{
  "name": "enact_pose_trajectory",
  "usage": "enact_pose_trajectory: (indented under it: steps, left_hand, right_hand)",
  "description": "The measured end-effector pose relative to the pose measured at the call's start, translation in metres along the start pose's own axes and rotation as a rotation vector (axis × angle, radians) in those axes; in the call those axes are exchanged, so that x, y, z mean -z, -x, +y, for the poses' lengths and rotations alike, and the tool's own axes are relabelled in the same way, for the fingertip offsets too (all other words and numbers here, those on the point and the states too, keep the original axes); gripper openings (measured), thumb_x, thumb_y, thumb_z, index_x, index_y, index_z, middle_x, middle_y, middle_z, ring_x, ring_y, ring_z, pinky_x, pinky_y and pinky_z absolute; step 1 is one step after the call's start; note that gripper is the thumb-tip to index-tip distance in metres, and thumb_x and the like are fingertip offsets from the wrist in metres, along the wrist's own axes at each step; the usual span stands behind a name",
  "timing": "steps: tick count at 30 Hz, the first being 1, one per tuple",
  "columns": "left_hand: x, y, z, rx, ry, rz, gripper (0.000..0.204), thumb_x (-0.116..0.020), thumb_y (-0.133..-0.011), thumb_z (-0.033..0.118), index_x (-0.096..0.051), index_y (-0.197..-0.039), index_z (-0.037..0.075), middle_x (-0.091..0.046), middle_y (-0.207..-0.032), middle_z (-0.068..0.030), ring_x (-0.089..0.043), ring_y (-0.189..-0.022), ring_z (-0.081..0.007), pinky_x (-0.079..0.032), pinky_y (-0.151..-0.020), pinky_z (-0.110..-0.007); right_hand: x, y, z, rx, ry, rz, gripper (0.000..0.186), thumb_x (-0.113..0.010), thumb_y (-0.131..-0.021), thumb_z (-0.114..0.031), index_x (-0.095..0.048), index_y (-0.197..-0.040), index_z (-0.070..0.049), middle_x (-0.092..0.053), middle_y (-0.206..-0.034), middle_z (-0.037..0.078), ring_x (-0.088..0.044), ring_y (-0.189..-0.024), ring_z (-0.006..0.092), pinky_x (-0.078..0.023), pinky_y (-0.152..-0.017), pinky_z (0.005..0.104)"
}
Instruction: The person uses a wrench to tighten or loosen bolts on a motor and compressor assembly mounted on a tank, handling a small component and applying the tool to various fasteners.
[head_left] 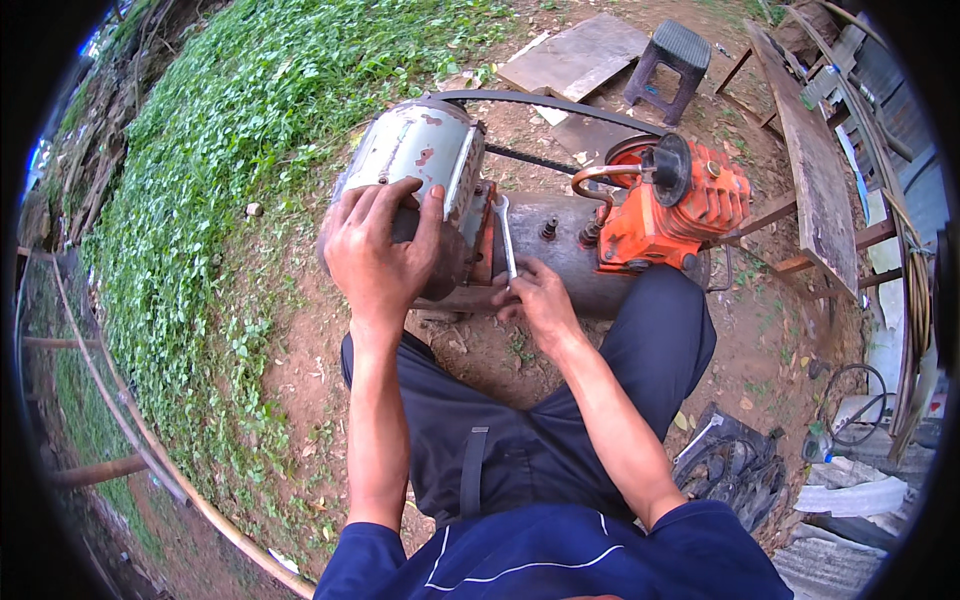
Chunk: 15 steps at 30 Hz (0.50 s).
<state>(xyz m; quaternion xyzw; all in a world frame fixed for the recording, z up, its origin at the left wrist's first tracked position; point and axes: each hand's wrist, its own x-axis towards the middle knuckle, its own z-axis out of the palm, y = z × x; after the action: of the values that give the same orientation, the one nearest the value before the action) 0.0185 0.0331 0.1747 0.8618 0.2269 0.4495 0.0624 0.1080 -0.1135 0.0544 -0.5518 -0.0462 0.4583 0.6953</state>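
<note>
My left hand (380, 250) rests on the end of a worn grey electric motor (405, 145), its fingers bent a little and apart. Just to its right, a silver spanner (507, 240) stands nearly lengthwise, its upper head at the motor's rusty mounting bracket (483, 225); my right hand (540, 300) has its fingers around the lower end. Motor and orange compressor pump (660, 225) sit on a rusty cylindrical tank (555, 265). A black belt (545, 100) runs from the motor to the pump's pulley.
A plastic stool (668, 60) and flat boards (570, 55) lie beyond the tank. A wooden bench (810, 180), coiled hoses and corrugated sheets line the right side. Dark scrap (725, 470) is by my right knee. Grass and bamboo poles (160, 440) are at left.
</note>
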Motion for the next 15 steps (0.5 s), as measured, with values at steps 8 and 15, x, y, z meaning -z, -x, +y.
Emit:
enact_pose_trajectory:
  steps: [8, 15]
  left_hand:
    - [0.000, 0.000, 0.004, -0.012, -0.026, -0.035, 0.016, -0.075, -0.082, 0.022, -0.073, -0.089, 0.007, -0.071, -0.085, -0.0093, -0.066, -0.082, -0.0272, -0.052, -0.074, -0.036]
    - [0.000, 0.001, 0.007, -0.010, -0.052, -0.029, 0.017, -0.076, -0.081, 0.023, -0.074, -0.086, 0.007, -0.071, -0.084, -0.0088, -0.066, -0.083, -0.0262, -0.052, -0.074, -0.036]
  right_hand:
    - [0.040, -0.033, 0.026, 0.072, 0.401, 0.186, 0.027, -0.050, -0.098, -0.023, -0.057, -0.113, -0.001, -0.060, -0.084, 0.010, -0.059, -0.073, 0.0203, -0.046, -0.063, 0.0351]
    - [0.037, -0.059, 0.033, 0.200, 0.520, 0.231, 0.031, -0.057, -0.097, -0.029, -0.058, -0.104, 0.001, -0.064, -0.093, 0.020, -0.062, -0.088, 0.0315, -0.046, -0.076, 0.0411]
